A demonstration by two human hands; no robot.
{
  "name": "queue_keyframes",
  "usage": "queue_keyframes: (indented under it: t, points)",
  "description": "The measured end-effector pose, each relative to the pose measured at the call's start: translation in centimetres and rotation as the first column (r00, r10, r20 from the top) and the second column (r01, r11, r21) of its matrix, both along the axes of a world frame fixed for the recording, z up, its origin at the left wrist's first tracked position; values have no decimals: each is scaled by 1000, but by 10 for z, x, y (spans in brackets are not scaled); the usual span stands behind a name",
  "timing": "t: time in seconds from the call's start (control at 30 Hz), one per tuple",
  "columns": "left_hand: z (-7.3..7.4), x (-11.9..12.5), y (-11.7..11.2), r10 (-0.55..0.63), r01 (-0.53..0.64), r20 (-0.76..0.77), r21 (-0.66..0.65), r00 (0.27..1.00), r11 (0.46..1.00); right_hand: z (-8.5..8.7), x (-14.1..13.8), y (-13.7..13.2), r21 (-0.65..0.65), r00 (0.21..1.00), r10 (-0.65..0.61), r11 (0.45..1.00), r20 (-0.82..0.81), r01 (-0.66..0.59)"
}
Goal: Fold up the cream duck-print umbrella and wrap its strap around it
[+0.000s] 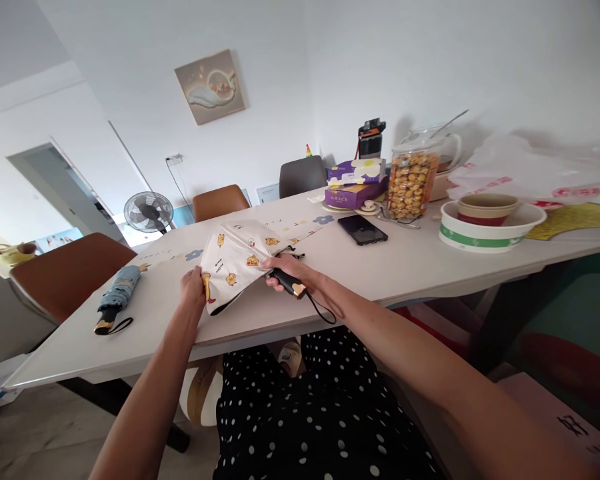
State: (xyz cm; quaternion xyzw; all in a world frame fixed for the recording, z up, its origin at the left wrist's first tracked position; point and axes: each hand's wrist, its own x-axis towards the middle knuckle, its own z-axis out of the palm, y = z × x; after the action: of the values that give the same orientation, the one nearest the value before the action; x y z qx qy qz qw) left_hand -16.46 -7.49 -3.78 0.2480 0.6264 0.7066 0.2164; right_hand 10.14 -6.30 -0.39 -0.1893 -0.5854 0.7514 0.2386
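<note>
A cream folding umbrella (237, 257) printed with yellow cartoon figures lies loosely collapsed on the white table (410, 267). My left hand (193, 288) is closed on the edge of its fabric at the near left. My right hand (290, 272) is wrapped round its black handle (291, 285), whose black wrist strap (323, 310) dangles over the table's front edge. A second umbrella, light blue and rolled up (116, 297), lies on the table to the left, apart from both hands.
A black phone (363, 229), a purple box (354, 187), a jar of snacks (411, 183), a white bowl with a green band (490, 227) and plastic bags (530, 170) sit to the right. Brown chairs (70, 273) stand along the far side. A fan (149, 212) stands behind.
</note>
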Motion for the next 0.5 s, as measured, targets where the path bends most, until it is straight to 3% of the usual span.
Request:
queue_keyframes:
  t: [0.1, 0.2, 0.27, 0.4, 0.5]
  points:
    - [0, 6, 2, 20, -20, 2, -65, 1000, 998, -5, -7, 8, -71, 998, 21, 997, -64, -26]
    - [3, 15, -2, 74, -78, -62, -64, 995, 995, -13, -16, 18, -120, 991, -22, 993, -129, 6]
    - [4, 25, -6, 54, -58, -52, -82, 997, 995, -19, -19, 24, -139, 984, -46, 990, -171, 22]
    - [8, 50, -11, -129, 160, 202, -147, 971, 976, -23, -20, 31, -181, 966, -31, 983, -256, -16]
    - [12, 60, -10, -341, 397, 372, -84, 863, 914, -20, -17, 30, -193, 961, -9, 980, -275, -46]
